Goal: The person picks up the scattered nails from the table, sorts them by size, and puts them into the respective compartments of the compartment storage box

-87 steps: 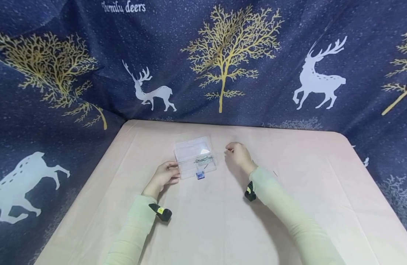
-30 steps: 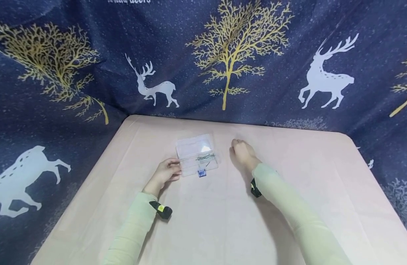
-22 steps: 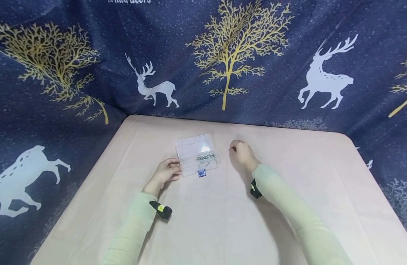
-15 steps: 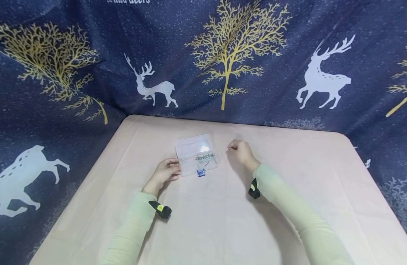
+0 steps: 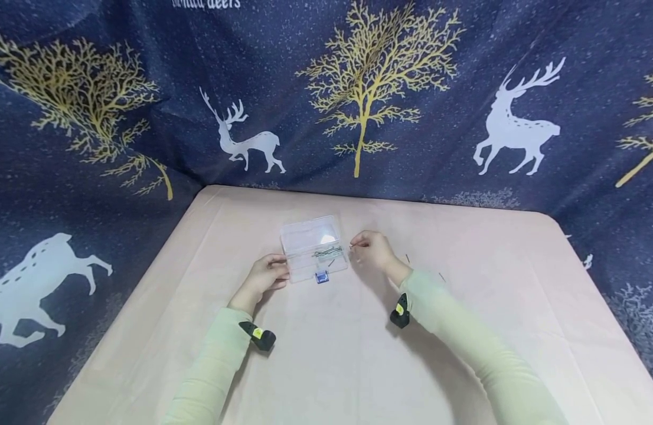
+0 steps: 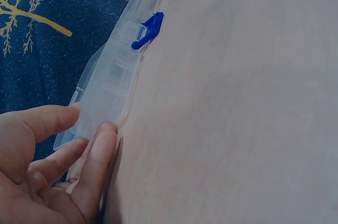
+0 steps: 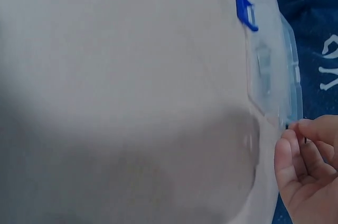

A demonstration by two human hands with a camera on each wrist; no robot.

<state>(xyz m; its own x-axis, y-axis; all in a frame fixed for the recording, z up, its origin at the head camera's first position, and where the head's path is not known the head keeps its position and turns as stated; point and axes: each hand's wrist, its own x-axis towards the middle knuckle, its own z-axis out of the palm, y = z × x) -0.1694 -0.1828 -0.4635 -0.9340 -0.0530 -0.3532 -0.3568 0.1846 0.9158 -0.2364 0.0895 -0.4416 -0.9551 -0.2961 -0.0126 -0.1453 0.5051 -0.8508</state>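
A clear plastic box (image 5: 302,273) lies with its lid raised at the back and a blue latch (image 5: 322,277) at its front. Several thin greenish nail-like pieces (image 5: 327,252) lie inside, with a short dark piece (image 5: 332,262) apart from them. My left hand (image 5: 263,276) holds the box's left end, thumb (image 6: 66,118) and fingers on either side in the left wrist view. Just off the right end, my right hand (image 5: 374,251) pinches a thin dark nail-like piece (image 7: 305,140), mostly hidden by the fingers.
Two thin nail-like pieces, one nearer (image 5: 441,277) and one farther (image 5: 408,258), lie on the table to the right of my right hand. A pale pink cloth (image 5: 326,366) covers the table. Behind hangs a dark blue curtain (image 5: 305,35) with deer and trees.
My right hand has moved left to the box's right end, pinching a thin piece. Two pieces on the table, lately hidden by that arm, now show. The left hand and box have stayed put.
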